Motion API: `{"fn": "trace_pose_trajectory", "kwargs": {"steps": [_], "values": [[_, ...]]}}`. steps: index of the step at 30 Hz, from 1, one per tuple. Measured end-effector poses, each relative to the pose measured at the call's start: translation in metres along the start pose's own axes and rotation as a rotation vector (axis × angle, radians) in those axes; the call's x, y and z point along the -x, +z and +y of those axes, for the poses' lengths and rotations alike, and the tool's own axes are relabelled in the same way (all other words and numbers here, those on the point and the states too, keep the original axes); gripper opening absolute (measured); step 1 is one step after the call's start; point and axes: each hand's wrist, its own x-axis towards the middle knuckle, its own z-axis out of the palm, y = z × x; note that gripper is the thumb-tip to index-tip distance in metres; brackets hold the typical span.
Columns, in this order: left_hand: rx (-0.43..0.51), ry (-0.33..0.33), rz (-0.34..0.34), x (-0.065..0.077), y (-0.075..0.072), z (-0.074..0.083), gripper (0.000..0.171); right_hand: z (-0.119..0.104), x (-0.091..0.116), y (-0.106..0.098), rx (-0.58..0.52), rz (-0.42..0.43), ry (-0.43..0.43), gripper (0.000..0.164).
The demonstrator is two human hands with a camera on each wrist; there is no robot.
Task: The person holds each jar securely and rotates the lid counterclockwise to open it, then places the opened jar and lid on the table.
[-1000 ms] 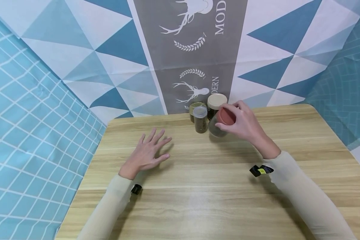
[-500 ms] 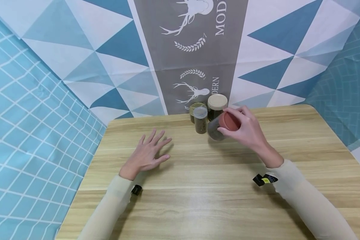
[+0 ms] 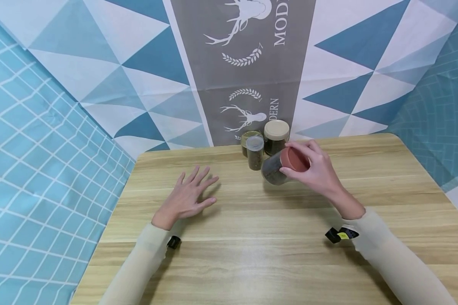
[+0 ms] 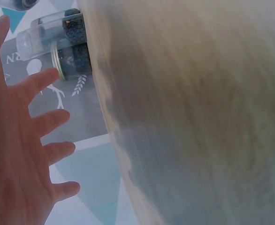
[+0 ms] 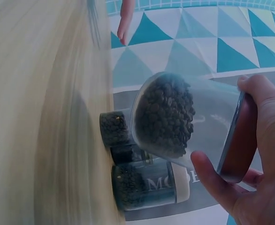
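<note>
My right hand (image 3: pixel 314 167) grips the red lid (image 3: pixel 295 159) of a clear jar (image 3: pixel 272 169), fingers and thumb round its rim. The jar leans, lid to the right; in the right wrist view dark bean-like pieces (image 5: pixel 163 115) lie in its bottom end. Whether its base touches the table cannot be told. Close behind it are a small jar with a clear lid (image 3: pixel 255 157), a jar with a cream lid (image 3: pixel 276 131) and a low jar with a greenish-gold lid (image 3: pixel 247 137). My left hand (image 3: pixel 187 195) is spread over the table with nothing in it.
The light wooden table (image 3: pixel 229 254) meets a patterned cloth backdrop (image 3: pixel 248 72) right behind the jars. A blue gridded cloth (image 3: pixel 42 169) hangs along the left side. A black wrist device (image 3: pixel 341 234) sits at my right cuff.
My right hand has drawn the red-lidded jar a little toward me and to the right, showing more of the cream-lidded jar. My left hand stays nearly still.
</note>
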Motion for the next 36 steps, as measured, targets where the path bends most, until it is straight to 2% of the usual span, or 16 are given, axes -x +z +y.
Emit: {"fn": "trace_pose_trajectory", "kwargs": {"steps": [8, 16, 21, 26, 30, 36], "values": [[-0.009, 0.005, -0.002, -0.001, -0.002, 0.0, 0.074, -0.001, 0.006, 0.0, -0.118, 0.012, 0.012, 0.064], [-0.007, 0.004, -0.006, -0.001, -0.003, 0.0, 0.075, -0.005, 0.008, 0.0, -0.129, 0.026, 0.004, 0.066], [-0.006, 0.009, -0.007, -0.006, -0.011, 0.003, 0.076, -0.005, 0.008, 0.001, -0.133, 0.027, -0.001, 0.065], [-0.025, 0.025, 0.039, -0.013, -0.026, 0.008, 0.077, -0.005, 0.008, 0.001, -0.134, 0.026, -0.006, 0.065], [0.0, 0.021, 0.089, -0.017, -0.037, 0.011, 0.081, -0.006, 0.009, 0.0, -0.134, 0.021, -0.006, 0.065], [0.021, 0.044, 0.102, -0.021, -0.036, 0.017, 0.084, -0.007, 0.011, 0.0, -0.13, 0.021, -0.01, 0.064]]}}
